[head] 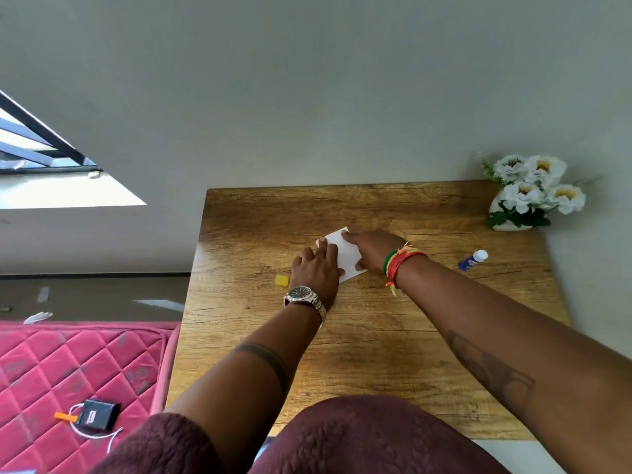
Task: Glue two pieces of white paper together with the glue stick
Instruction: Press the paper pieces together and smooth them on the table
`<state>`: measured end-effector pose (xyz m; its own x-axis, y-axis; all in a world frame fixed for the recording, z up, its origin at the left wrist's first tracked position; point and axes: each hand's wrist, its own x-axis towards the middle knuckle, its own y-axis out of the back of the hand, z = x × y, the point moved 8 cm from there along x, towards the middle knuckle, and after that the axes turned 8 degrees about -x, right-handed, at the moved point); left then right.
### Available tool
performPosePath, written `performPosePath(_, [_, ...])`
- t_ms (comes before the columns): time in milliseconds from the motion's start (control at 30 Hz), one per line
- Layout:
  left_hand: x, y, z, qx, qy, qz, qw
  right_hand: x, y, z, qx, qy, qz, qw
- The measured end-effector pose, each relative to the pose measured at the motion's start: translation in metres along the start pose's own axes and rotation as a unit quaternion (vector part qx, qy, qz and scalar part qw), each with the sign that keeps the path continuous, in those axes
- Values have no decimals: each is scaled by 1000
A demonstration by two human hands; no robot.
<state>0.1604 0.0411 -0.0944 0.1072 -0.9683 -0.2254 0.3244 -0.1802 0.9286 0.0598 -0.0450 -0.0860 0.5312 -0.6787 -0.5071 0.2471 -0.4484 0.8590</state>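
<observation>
Maroon fleece clothing [359,436] fills the near edge, and both bare forearms reach out from it across the wooden table [376,354]. On the left forearm a dark band tattoo circles below the elbow and a metal wristwatch [302,295] sits at the wrist. That left hand [318,270] lies palm down, fingers stretched flat and together, pressing on the left part of the white paper [347,253]. Reaching in from the right, the right hand [371,249] is also flat and spread, its index finger extended to the paper's far corner and its thumb on the near right edge; coloured thread bracelets [396,265] wrap that wrist. Neither hand grips anything; both simply press down. Whether one sheet or two lie there cannot be told. White paper rests in the middle of the table's far half. Lying on its side well to the right is the glue stick [473,260], uncapped end unclear, and a small yellow cap-like piece [282,280] sits just left of the left hand. White flowers [533,193] stand at the far right corner.
</observation>
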Motion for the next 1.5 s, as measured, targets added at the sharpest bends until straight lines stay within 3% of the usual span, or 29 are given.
performPosePath(100, [-2,0,-1,-4,9,-6,1000,-4,3,-2,-11,15,27,999])
performPosePath(333, [0,2,1,6,11,-12,1000,2,-5,-8,-3,4,-65,998])
performPosePath(633, [0,5,3,16,14,-15,1000,-6,-7,-18,-38,-33,-89,995])
performPosePath(767, [0,10,3,5,20,-9,1000,-10,-3,-20,30,-84,-76,993])
performPosePath(1200, [16,19,6,28,51,-47,997,0,-19,-17,-20,-6,-83,996])
performPosePath(1500, [13,19,5,26,50,-43,997,-8,-9,-21,3,-35,-97,995])
